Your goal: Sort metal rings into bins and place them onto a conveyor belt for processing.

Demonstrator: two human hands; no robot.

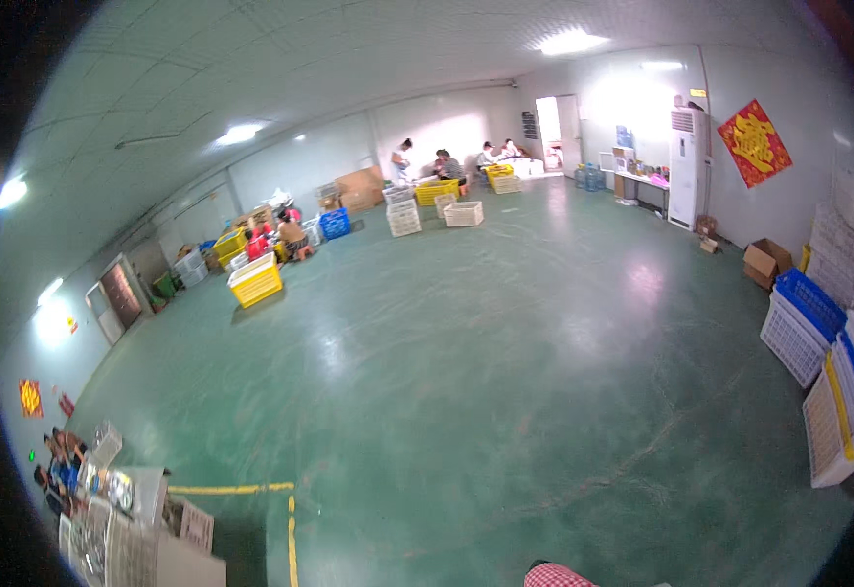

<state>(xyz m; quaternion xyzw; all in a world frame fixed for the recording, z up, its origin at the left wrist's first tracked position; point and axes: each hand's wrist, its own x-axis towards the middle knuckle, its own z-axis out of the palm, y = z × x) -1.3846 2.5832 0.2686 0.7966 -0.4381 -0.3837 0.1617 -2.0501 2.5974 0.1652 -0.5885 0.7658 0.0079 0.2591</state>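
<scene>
Neither of my hands shows in the head view. At the lower edge, right of the middle, a small piece of red-and-white checked cloth (556,575) with a dark edge pokes in; whether it is a sleeve I cannot tell. Beyond it stretches the green floor (466,391). The nearest things on the right are stacked white, blue and yellow plastic crates (831,426), tilted by the fisheye bend. An open cardboard box (766,260) stands behind them against the wall.
Yellow floor tape (292,533) marks a corner near white containers (187,563) at lower left, where people (59,470) gather. A yellow crate (255,282), a blue crate (334,224) and white crates (463,214) stand farther off by seated workers (292,235). A tall air conditioner (683,171) stands far right.
</scene>
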